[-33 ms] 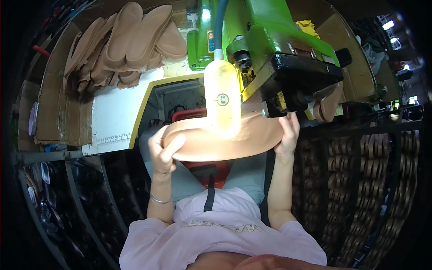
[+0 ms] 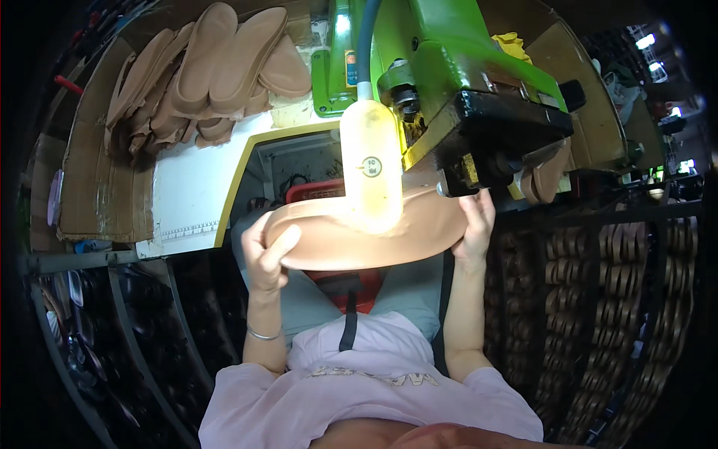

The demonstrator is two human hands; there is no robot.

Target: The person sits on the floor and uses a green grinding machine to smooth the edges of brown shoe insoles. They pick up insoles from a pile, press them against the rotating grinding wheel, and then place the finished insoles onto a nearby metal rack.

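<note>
Now tan shoe sole (image 2: 359,236) between both hands, left hand (image 2: 263,251), right hand (image 2: 473,223)

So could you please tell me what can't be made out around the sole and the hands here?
Head view:
- Middle of the tan sole: washed out by the lamp.
- Right hand: fingertips hidden behind the sole's edge.
- Where the machine head meets the sole: in shadow.
- Left hand: palm hidden behind the sole.

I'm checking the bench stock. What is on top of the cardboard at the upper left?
A pile of tan shoe soles lies overlapping on the cardboard, leaning toward the green machine. The soles hide the cardboard under them, and the lower soles are mostly covered, so their count is unclear.
</note>
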